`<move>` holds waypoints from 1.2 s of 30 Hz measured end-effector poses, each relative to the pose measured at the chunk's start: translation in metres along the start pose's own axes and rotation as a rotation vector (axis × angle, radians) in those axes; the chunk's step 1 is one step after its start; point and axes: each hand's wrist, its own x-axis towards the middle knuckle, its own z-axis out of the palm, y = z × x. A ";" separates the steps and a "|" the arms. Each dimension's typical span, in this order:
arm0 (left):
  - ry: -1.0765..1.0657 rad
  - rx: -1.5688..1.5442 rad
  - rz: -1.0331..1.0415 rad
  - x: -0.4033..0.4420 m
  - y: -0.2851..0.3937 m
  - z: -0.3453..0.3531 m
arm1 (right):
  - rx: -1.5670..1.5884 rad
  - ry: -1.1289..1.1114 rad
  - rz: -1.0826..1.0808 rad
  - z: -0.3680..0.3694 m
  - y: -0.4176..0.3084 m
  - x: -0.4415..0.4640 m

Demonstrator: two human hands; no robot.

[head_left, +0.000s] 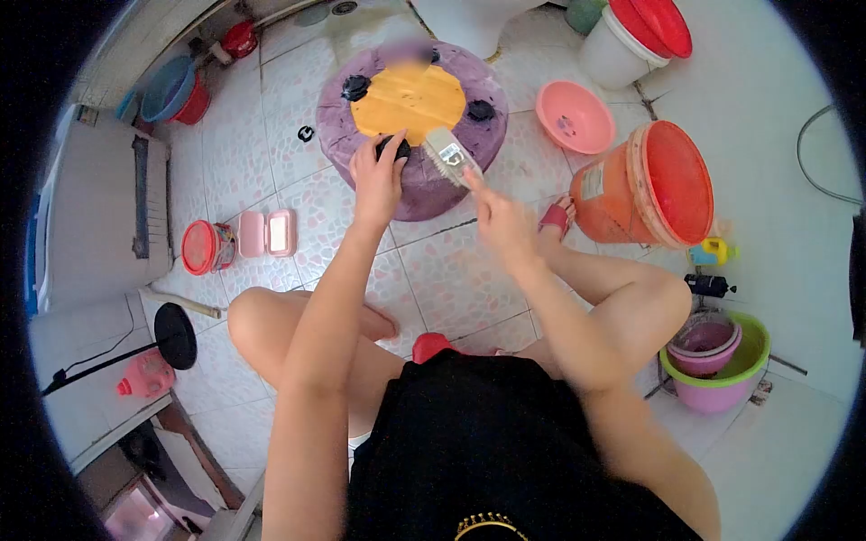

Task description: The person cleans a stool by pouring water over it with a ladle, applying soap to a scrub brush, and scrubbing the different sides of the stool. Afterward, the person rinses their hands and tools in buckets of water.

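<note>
A round purple cushioned stool (424, 185) stands before me on the tiles, its yellow panel (406, 99) facing up. Black knobs like feet sit around the panel, among them one at the left (355, 87) and one at the right (481, 110). The fingers of my left hand (379, 176) are wrapped round the near black foot (393, 150). In my right hand (496, 216) is a pale scrub brush (446, 153), its bristles toward the stool's near edge. A blurred patch hides part of the stool's far side.
An orange bucket (618, 194) and pink basin (575, 117) stand at the right, with stacked basins (722, 361) nearer me. On the left are a red-lidded tub (206, 248), an opened pink soap box (268, 234) and a white appliance (99, 207). A small black piece (306, 134) lies left of the stool.
</note>
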 end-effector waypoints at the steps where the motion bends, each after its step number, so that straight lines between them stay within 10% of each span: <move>1: -0.008 -0.008 0.006 0.001 0.001 0.000 | 0.008 0.002 -0.018 -0.006 0.012 0.008; 36: -0.108 0.245 -0.039 -0.020 0.030 0.005 | 0.028 0.107 0.020 0.019 0.007 -0.008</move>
